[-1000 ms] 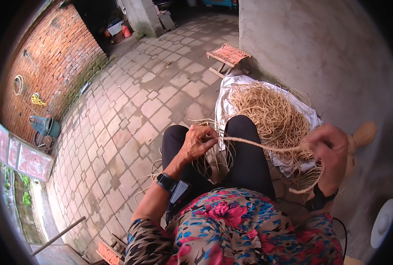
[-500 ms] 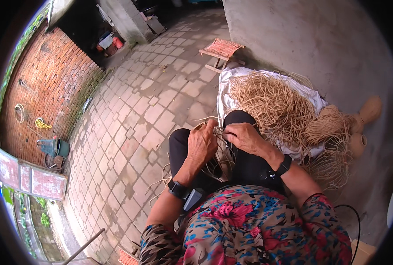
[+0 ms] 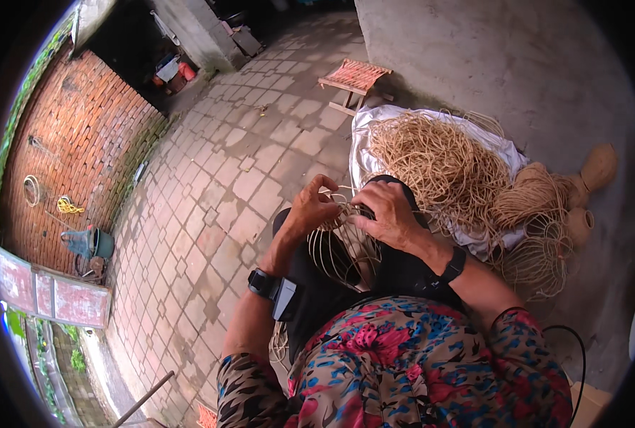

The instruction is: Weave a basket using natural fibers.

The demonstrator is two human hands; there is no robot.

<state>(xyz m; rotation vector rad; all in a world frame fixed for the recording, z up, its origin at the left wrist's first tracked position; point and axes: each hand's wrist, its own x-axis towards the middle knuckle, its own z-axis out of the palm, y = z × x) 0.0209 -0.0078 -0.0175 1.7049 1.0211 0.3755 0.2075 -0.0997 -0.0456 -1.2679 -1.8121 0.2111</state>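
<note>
My left hand is raised over my lap with fingers bent, gripping the top of a round, open wire frame with cord on it. Close beside it, my right hand has its fingers curled at the frame's upper right; its fingertips and the strand between them are too small to make out. The frame rests between my dark-clad legs. To the right, a tangled heap of tan cord lies on a white sack, next to a coiled cord bundle.
Tan woven vessels and a wire frame lie at the right by a plastered wall. A low orange-topped folding stool stands beyond the sack. Left are paving, a brick wall and a green bucket.
A second ago my hands were apart with a cord stretched between them. My right hand has since moved left to the frame, and my left hand has shifted slightly up and left.
</note>
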